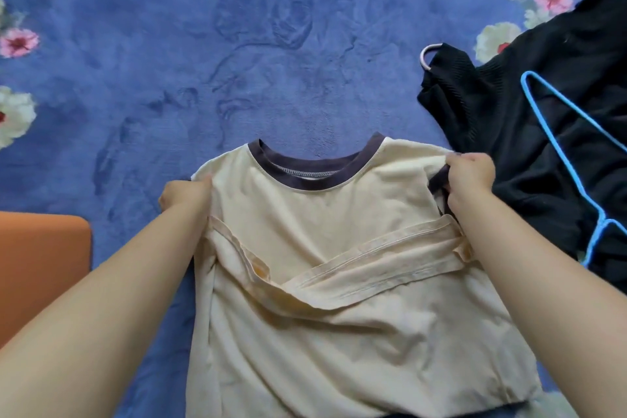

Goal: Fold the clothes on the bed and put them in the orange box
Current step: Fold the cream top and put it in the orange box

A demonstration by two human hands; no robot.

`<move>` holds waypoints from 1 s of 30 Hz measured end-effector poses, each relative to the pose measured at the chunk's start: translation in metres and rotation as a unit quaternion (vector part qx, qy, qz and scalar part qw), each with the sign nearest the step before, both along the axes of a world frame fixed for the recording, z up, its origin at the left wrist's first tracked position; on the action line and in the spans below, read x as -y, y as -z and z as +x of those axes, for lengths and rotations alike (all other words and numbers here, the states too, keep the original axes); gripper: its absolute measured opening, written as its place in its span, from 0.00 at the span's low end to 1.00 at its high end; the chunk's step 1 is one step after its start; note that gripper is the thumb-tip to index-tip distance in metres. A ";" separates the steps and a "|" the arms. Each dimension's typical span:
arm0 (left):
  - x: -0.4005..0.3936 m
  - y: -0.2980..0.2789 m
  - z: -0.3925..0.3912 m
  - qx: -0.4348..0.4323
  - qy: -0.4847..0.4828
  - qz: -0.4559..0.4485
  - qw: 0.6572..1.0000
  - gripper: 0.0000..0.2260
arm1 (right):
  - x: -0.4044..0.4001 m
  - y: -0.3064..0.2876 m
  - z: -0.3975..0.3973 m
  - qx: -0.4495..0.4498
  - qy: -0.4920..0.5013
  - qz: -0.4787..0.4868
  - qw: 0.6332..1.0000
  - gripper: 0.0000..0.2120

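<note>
on the bed (305,44), covered by a blue plush blanket with flower print at its edges, a cream t-shirt (339,299) lies spread in the near centre. its dark collar (305,173) points away from the person. both side portions are folded inward over the body, and their hems cross at mid-chest.

left hand (185,197): positioned at the left shoulder edge of the t-shirt, fingers curled around the fabric fold. right hand (470,176): positioned at the right shoulder edge, fingers and thumb pinching the folded fabric together with the dark sleeve trim (439,180).

orange box (40,265): located at the left edge of the view, beside the left forearm, apart from the t-shirt; only one corner shows.

black garment (543,119): lies crumpled at the right of the bed, just beside the right hand. a blue hanger (556,146) rests on top of it. a pale hanger hook (428,52) protrudes from its far left edge.
</note>
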State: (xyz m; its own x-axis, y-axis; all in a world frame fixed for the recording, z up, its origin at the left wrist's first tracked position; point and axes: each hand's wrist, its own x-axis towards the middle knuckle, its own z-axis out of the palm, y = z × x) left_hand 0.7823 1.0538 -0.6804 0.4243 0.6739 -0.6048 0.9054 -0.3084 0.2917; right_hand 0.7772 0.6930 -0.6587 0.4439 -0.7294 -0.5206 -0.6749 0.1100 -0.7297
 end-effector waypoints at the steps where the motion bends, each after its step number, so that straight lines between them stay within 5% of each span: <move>1: -0.001 0.001 0.003 -0.003 -0.009 -0.009 1.000 0.20 | 0.002 -0.002 0.005 0.016 0.014 -0.022 1.000 0.04; 5: -0.003 -0.001 0.009 0.021 0.036 -0.008 0.999 0.14 | 0.015 -0.008 0.024 0.070 0.054 -0.036 0.995 0.07; 8: -0.003 -0.007 0.002 0.079 0.068 0.027 0.994 0.08 | 0.021 -0.012 0.019 -0.003 -0.085 -0.074 0.994 0.14; 9: -0.002 -0.011 -0.002 0.071 0.092 0.044 0.992 0.08 | 0.024 -0.010 0.015 -0.082 -0.194 -0.128 0.969 0.17; 12: 0.002 -0.014 -0.007 0.000 0.211 0.125 0.969 0.10 | 0.022 -0.009 0.002 -0.280 -0.428 -0.331 0.793 0.17; 16: 0.014 -0.021 0.005 0.037 0.342 0.151 0.927 0.20 | 0.007 -0.004 0.010 -0.109 -0.465 -0.499 0.723 0.13; 19: 0.020 -0.019 0.024 0.039 0.389 0.103 0.915 0.15 | -0.002 -0.003 0.033 -0.152 -0.574 -0.352 0.724 0.18; 23: 0.017 -0.014 0.041 0.027 0.424 0.038 0.905 0.10 | -0.004 -0.001 0.058 -0.231 -0.607 -0.284 0.706 0.04; 30: 0.006 -0.011 0.050 0.157 0.422 0.072 0.890 0.10 | -0.001 -0.018 0.076 -0.087 -0.565 -0.265 0.777 0.07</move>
State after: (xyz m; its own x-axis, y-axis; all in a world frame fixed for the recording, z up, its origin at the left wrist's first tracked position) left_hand 0.8328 1.0482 -0.6696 0.9487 0.0966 -0.3009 0.2154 -0.8945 0.3919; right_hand 0.8533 0.6943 -0.6412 0.9131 -0.0581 -0.4037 -0.2160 -0.9085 -0.3577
